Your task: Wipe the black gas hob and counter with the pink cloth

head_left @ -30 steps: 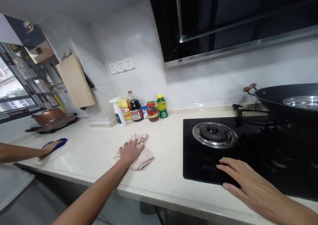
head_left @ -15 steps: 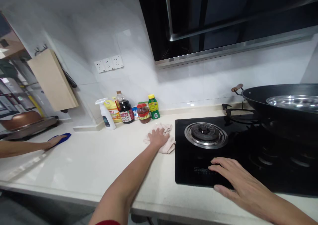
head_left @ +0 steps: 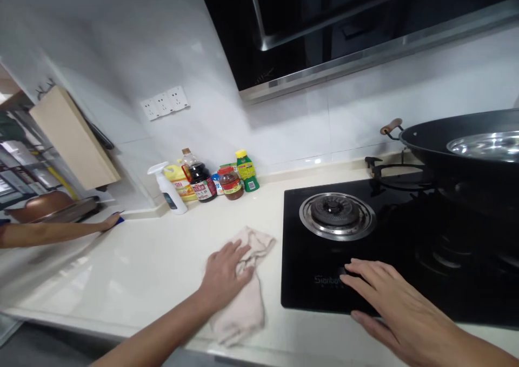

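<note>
My left hand [head_left: 227,274] presses on a pale pink cleaning cloth [head_left: 243,307] on the white countertop, left of the black gas cooktop [head_left: 308,259]. Its fingers lie over the cloth, which spreads out crumpled beyond and below them. My right hand [head_left: 389,307] is open, fingers apart and empty, at the cooktop's front edge near the printed brand name; whether its fingertips touch the glass I cannot tell. Behind it on the cooktop is a round burner [head_left: 335,211] with a metal ring.
Along the wall stand a spray bottle [head_left: 168,188], a dark sauce bottle [head_left: 201,180], a red-lidded jar [head_left: 230,183] and a green bottle [head_left: 247,171]. A wok [head_left: 430,140] sits at right under the range hood [head_left: 324,26]. At far left another person's hand [head_left: 110,222] holds a blue cloth [head_left: 120,219].
My left hand and the pink cloth have come nearer and to the left, away from the cooktop. My right hand has barely moved. The other person's hand has moved toward the wall.
</note>
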`<action>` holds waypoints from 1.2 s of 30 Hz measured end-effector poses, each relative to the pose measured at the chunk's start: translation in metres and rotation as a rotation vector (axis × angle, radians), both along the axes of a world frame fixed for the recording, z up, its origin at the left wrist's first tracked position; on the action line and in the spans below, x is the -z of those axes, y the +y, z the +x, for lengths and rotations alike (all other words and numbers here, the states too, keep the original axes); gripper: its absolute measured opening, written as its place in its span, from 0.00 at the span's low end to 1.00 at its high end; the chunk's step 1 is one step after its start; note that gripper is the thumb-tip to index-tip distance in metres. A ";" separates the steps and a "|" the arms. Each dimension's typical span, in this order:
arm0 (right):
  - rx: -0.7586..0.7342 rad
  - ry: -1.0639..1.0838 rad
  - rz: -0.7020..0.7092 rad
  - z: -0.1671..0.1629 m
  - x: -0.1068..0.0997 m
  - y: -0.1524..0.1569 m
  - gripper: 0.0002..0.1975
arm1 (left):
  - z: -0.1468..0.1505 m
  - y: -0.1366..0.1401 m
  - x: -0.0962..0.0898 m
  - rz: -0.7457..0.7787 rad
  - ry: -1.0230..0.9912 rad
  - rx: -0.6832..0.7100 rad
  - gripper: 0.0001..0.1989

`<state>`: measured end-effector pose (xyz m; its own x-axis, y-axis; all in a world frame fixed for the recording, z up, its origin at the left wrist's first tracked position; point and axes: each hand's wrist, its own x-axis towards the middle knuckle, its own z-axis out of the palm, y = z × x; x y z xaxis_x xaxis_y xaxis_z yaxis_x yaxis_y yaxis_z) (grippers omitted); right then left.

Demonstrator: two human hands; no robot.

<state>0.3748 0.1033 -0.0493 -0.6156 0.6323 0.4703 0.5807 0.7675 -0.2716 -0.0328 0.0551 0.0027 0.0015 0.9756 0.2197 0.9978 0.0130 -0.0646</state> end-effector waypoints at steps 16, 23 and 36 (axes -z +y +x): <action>-0.077 -0.148 0.326 -0.004 -0.033 0.012 0.23 | 0.032 0.276 -0.019 -0.045 -0.104 -0.308 0.27; -0.121 -0.176 0.184 -0.001 -0.043 0.016 0.25 | 0.066 0.317 -0.023 -0.104 -0.163 -0.217 0.28; -0.097 -0.101 -0.279 -0.001 -0.048 0.003 0.24 | 0.078 0.144 -0.011 0.014 -0.137 -0.077 0.21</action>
<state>0.3737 0.1059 -0.0015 -0.7142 0.6644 0.2202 0.5431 0.7245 -0.4245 0.0448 0.1993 0.0134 -0.1043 0.9683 0.2268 0.9933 0.0900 0.0727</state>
